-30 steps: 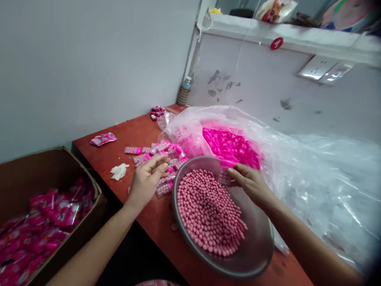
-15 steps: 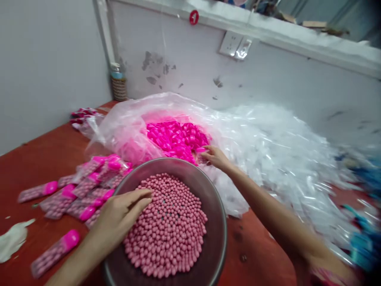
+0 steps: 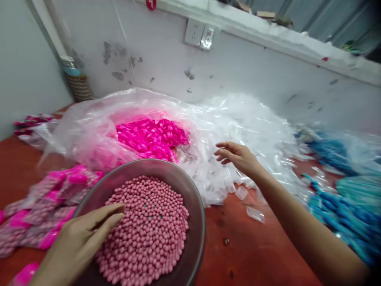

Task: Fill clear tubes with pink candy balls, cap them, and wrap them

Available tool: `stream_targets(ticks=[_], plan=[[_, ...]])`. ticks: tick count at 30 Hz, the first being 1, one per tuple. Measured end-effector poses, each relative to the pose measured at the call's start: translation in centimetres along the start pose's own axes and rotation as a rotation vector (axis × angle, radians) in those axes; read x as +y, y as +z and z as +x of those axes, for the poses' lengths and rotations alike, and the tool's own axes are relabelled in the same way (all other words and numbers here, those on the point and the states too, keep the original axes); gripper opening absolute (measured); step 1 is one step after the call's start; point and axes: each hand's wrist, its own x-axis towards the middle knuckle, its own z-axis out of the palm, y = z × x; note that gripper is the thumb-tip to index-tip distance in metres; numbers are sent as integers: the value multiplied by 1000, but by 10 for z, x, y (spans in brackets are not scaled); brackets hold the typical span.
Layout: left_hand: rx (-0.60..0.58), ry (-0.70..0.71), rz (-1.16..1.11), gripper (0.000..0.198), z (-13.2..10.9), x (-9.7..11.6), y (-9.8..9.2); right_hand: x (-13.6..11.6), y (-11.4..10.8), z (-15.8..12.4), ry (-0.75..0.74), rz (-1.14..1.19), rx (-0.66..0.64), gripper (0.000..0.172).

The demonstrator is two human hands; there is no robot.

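Pink beads [image 3: 145, 234] lie heaped in a metal bowl [image 3: 195, 234] on a red desk [image 3: 253, 254], the bowl's rounded sides presumably keeping them from rolling. Over its left side, a person's left hand [image 3: 80, 234] has thumb and fingertips drawn together; whether they pinch anything cannot be told. The right hand [image 3: 239, 157], fingers loosely spread on nothing visible, hovers over clear plastic pieces [image 3: 253, 119]. Pink caps [image 3: 151, 137] fill a plastic bag [image 3: 89, 119] toward the desk's back edge, likely for easy reach; capped tubes [image 3: 38, 212] lie toward its left edge.
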Motion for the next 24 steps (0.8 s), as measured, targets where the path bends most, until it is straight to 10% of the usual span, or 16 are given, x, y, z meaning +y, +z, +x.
stream_targets(ticks=[9, 13, 19, 24], plan=[[1, -118, -222, 35, -11, 14, -9, -5, 128, 68, -54, -400, -206, 30], [35, -202, -419, 38, -15, 15, -17, -3, 145, 88, -46, -468, -181, 24], [21, -199, -757, 47, 8, 26, -23, -48, 132, 51, -128, -214, -203, 35], [36, -158, -1037, 56, 14, 32, -12, -111, 168, -2, -243, 303, -558, 31]])
